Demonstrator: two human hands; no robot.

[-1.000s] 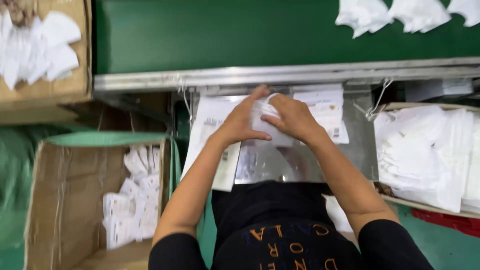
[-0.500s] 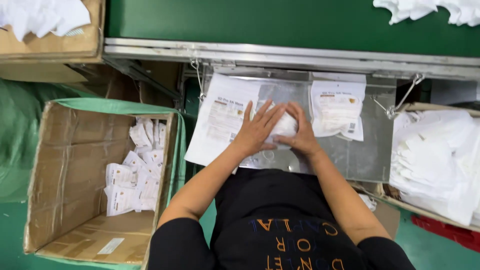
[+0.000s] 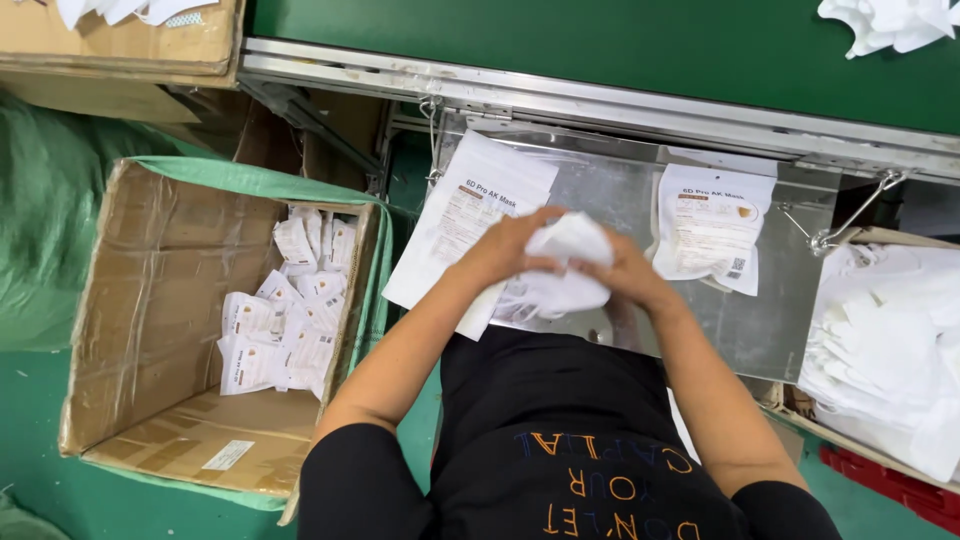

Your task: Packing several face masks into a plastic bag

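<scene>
Both hands, left (image 3: 505, 250) and right (image 3: 625, 272), grip closed on white mask (image 3: 560, 265)

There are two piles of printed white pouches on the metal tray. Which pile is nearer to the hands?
The left pile of pouches: the left hand lies over its edge. The right pile hangs apart from the right hand, with bare metal tray between.

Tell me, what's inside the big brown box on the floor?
The cardboard box holds a loose pile of small white packets against its far side. What lies beneath that pile is covered; elsewhere the brown bottom shows.
</scene>
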